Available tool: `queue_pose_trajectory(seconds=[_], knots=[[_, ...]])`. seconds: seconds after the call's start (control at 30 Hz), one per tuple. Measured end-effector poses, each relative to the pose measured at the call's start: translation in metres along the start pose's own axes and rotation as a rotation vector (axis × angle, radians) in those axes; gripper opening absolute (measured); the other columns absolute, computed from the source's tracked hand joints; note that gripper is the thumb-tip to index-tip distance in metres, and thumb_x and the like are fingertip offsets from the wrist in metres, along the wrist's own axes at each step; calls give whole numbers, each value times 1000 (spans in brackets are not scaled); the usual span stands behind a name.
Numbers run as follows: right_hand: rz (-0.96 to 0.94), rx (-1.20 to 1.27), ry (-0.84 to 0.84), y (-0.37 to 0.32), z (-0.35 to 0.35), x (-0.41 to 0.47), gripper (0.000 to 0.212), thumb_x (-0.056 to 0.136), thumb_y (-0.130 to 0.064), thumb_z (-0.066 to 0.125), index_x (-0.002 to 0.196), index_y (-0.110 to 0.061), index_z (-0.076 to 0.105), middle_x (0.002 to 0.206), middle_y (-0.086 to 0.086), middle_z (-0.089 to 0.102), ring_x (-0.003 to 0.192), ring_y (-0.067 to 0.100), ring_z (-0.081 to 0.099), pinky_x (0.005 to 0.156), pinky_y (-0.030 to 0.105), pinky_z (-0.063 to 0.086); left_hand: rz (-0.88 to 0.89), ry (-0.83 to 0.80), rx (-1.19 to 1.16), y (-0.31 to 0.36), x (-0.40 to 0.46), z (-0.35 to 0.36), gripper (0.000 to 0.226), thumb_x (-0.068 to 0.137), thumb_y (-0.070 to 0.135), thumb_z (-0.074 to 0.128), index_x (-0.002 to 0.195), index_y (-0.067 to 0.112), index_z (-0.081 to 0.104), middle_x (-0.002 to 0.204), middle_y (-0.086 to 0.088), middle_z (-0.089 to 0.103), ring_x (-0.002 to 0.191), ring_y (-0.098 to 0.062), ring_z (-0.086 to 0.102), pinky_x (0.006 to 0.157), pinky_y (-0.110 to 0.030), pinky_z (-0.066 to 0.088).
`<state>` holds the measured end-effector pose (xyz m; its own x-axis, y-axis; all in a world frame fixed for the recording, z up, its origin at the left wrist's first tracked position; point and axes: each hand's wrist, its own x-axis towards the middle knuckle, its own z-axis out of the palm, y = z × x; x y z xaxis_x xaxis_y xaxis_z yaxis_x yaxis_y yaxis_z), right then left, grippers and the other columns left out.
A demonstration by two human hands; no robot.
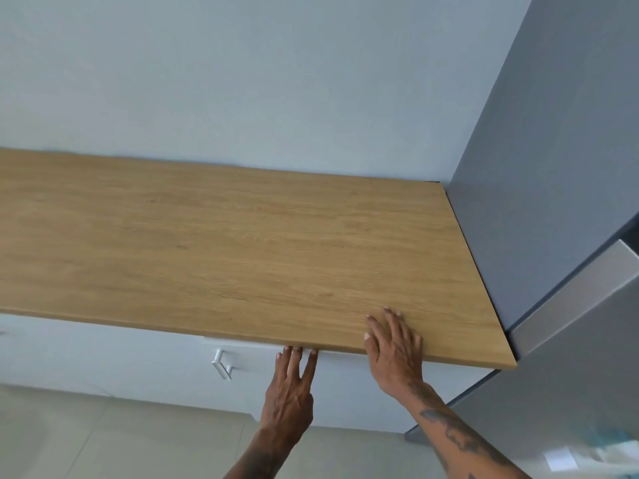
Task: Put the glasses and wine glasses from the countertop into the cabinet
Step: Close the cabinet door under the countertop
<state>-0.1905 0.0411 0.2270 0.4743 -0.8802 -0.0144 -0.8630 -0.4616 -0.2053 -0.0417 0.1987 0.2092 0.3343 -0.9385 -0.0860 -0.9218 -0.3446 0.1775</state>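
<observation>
A bare wooden countertop runs across the view, with no glasses or wine glasses on it. Under it hangs a white cabinet door with a white handle; its top edge stands slightly out from the counter. My left hand has its fingers flat on that door just below the counter edge, holding nothing. My right hand lies flat and spread on the counter's front edge, also with nothing in it.
A tall grey fridge stands against the counter's right end, with its silver door edge sticking forward. A pale wall backs the counter. Beige floor tiles lie below at left.
</observation>
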Motion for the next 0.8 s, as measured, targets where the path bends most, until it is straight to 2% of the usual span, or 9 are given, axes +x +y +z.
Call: queue_pose_trajectory(seconds=[0.1,0.27,0.33,0.43,0.5,0.6,0.7,0.77,0.8], knots=[[23,-16,-26,-2,-1,0,47,103,-45,25,150,-40,29,165,-4,12,152,21,9,116,40,17,30,-37,53,-1,2,-1,90,36,9,87,125,6,71,120,-26,69,110,-45,69,89,-49,60],[26,-20,-61,-4,-9,1,46,103,-45,25,149,-41,28,165,-6,11,152,20,8,117,39,17,73,8,80,-9,4,-2,80,40,7,83,120,1,72,110,-24,71,104,-43,71,91,-52,58],[41,-21,-73,-6,-11,2,46,103,-46,26,149,-41,30,164,-6,12,152,20,10,116,40,18,129,77,42,-18,9,-7,65,51,7,83,115,4,75,106,-16,72,99,-34,72,87,-47,61],[55,-31,-73,-9,-14,7,43,101,-46,31,143,-40,37,162,-4,20,149,22,19,113,41,24,222,225,-37,-37,26,-25,30,66,10,82,95,11,76,90,-5,70,76,-21,68,62,-34,60],[50,-48,-55,-11,-18,13,38,99,-47,37,136,-39,44,157,-3,28,142,22,29,107,40,29,266,245,-41,-48,41,-42,13,75,17,78,85,13,72,81,-2,64,69,-19,62,56,-32,56],[29,-62,-73,-12,-24,24,39,98,-47,40,135,-38,44,154,-2,32,138,23,33,107,39,31,256,166,20,-57,72,-59,27,93,37,57,107,15,64,103,-4,60,90,-19,57,76,-34,53],[29,-53,-158,-12,-26,35,45,99,-49,36,143,-36,35,162,-1,19,147,25,20,115,43,23,116,-18,64,-62,103,-70,56,95,57,42,137,20,46,138,-10,45,125,-26,44,104,-44,41],[48,-43,-231,-11,-25,41,52,101,-52,30,150,-37,23,165,-2,4,152,26,6,120,47,15,71,-127,44,-67,115,-68,75,93,69,37,154,26,26,162,-15,18,150,-36,17,117,-62,17],[55,-44,-257,-10,-24,42,54,101,-53,26,152,-39,16,166,-3,-2,153,25,0,121,49,11,56,-170,33,-71,118,-63,82,92,73,33,158,30,14,167,-14,2,154,-39,0,117,-68,6]])
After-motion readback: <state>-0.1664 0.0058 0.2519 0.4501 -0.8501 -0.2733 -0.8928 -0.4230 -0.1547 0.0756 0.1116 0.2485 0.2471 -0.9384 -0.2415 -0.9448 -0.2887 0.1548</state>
